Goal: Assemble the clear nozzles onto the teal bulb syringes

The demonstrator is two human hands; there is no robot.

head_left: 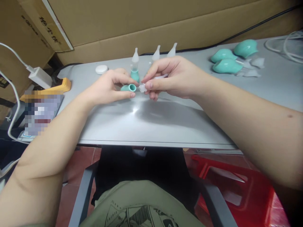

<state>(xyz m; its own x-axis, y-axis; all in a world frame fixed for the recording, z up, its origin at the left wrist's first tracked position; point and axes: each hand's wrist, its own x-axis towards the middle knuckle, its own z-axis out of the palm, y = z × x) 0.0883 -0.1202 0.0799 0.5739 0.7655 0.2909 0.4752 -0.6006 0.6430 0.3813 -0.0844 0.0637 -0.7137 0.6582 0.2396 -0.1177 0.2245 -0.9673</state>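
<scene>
My left hand (113,86) is closed around a mint-green rubber bulb (132,88), its round open mouth turned toward me and to the right. Pinched in the fingers of my right hand (163,80) is a small translucent white nozzle piece (142,88), close to the bulb's mouth; I cannot tell if they touch. Most of the bulb is hidden by my left hand. Just behind my fingers stands an upright bulb with a clear nozzle (134,64). Two more pale nozzle tips (156,53) (172,50) rise behind my right hand, which covers their lower parts.
Several mint-green bulbs (227,66) and translucent nozzle parts (252,73) lie at the right of the grey table (151,126). A white rounded case (101,69) sits at the back left. A yellow power strip (63,85) holds a white charger (40,77). Cardboard (118,22) walls the rear.
</scene>
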